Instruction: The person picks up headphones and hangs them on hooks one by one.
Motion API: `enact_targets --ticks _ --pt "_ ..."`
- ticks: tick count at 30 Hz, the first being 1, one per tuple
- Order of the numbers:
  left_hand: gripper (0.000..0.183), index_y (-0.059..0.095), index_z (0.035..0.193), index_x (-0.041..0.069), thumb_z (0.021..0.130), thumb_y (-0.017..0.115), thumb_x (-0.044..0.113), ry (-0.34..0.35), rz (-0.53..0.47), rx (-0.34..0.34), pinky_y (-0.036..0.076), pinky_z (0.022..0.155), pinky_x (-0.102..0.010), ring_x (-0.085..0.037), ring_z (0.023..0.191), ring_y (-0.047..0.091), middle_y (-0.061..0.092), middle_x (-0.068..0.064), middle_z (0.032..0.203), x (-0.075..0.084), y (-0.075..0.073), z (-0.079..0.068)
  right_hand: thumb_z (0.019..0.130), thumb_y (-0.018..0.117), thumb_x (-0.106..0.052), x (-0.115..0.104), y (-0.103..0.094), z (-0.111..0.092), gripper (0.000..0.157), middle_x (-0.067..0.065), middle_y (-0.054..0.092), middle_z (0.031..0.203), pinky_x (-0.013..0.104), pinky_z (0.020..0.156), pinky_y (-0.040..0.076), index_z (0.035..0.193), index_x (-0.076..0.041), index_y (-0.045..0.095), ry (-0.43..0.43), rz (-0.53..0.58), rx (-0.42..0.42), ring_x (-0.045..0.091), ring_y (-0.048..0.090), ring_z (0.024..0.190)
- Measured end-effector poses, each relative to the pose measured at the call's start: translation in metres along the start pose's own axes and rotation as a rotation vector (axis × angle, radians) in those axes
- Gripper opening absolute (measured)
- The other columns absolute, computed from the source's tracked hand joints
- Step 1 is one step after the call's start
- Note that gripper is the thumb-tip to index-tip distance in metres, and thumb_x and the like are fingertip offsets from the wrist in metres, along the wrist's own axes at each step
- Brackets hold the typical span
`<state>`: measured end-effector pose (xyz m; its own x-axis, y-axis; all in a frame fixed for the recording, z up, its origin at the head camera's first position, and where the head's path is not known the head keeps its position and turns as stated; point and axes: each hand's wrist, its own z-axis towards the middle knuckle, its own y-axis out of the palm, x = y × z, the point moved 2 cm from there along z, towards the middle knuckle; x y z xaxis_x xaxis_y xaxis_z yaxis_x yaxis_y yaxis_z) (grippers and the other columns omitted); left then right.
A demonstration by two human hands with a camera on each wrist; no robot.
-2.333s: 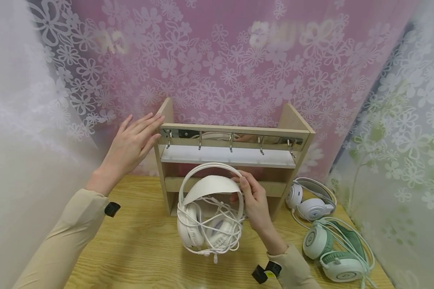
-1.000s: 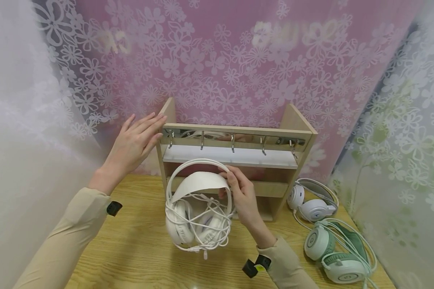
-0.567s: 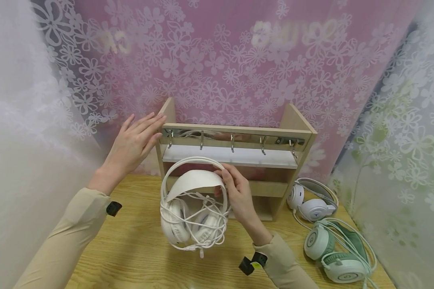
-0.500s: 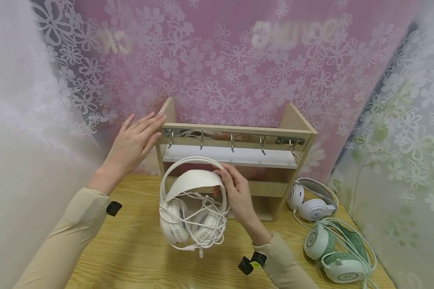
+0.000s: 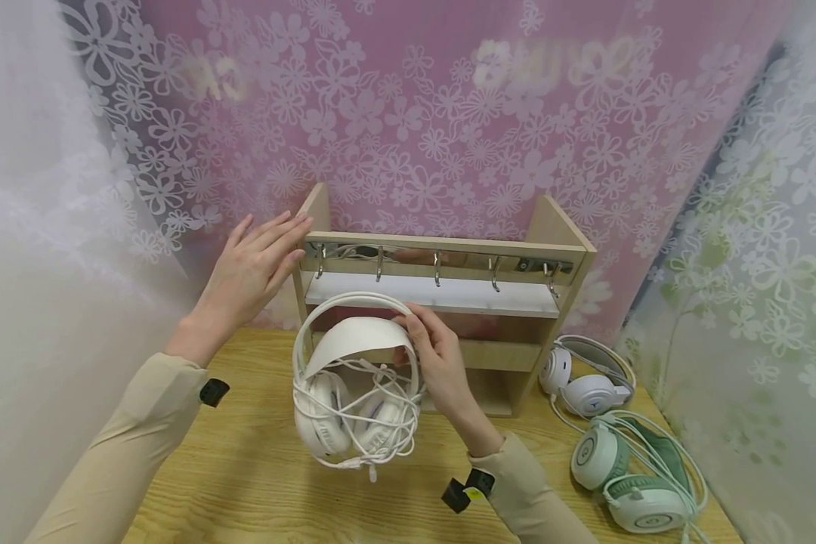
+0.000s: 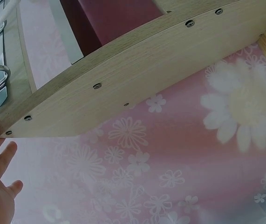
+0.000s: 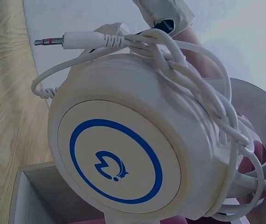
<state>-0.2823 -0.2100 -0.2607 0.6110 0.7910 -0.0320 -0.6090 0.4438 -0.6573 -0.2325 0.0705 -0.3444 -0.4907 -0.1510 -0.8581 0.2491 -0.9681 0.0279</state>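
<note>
White over-ear headphones (image 5: 357, 336), wrapped in their own tangled cable, hang upright in front of a small wooden rack (image 5: 449, 240). My right hand (image 5: 442, 363) grips the right side of their headband, thumb toward me. In the right wrist view an ear cup (image 7: 114, 154) with a blue ring fills the middle, and a bare audio plug (image 7: 49, 42) sticks out of the cable. My left hand (image 5: 248, 272) rests with straight fingers on the rack's upper left corner. A metal strip with several hooks (image 5: 437, 268) runs along the rack's front, above the headphones.
White headphones with a grey headband (image 5: 588, 381) lie on the wooden table (image 5: 245, 468) at the rack's right. Nearer to me are green and white headphones (image 5: 642, 483) with a loose cable. Floral curtains (image 5: 415, 113) close off the back and both sides.
My right hand has carried the white headphones to the left and slightly up, across the rack's front. My left hand stays on the rack's corner.
</note>
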Motion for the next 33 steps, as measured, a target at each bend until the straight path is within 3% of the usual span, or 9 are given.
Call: enact_targets --ticks 16,33 --pt "0.049 0.052 0.150 0.014 0.102 0.061 0.022 -0.004 0.004 -0.008 0.016 0.125 -0.053 -0.028 0.142 0.046 0.054 -0.006 0.151 0.000 -0.001 0.001 0.110 0.045 -0.017 -0.003 0.008 0.010 0.033 0.024 0.069 0.111 0.030 0.064 0.061 0.133 0.002 0.059 -0.036 -0.037 -0.039 0.015 0.064 0.066" --pt "0.047 0.052 0.150 0.015 0.104 0.058 0.023 -0.028 -0.010 -0.029 0.012 0.126 -0.050 -0.027 0.144 0.044 0.054 -0.005 0.151 0.000 -0.003 0.002 0.109 0.046 -0.016 -0.006 0.020 0.017 0.032 0.024 0.069 0.108 0.026 0.061 0.058 0.132 0.000 0.060 -0.033 -0.024 -0.038 0.013 0.063 0.064"
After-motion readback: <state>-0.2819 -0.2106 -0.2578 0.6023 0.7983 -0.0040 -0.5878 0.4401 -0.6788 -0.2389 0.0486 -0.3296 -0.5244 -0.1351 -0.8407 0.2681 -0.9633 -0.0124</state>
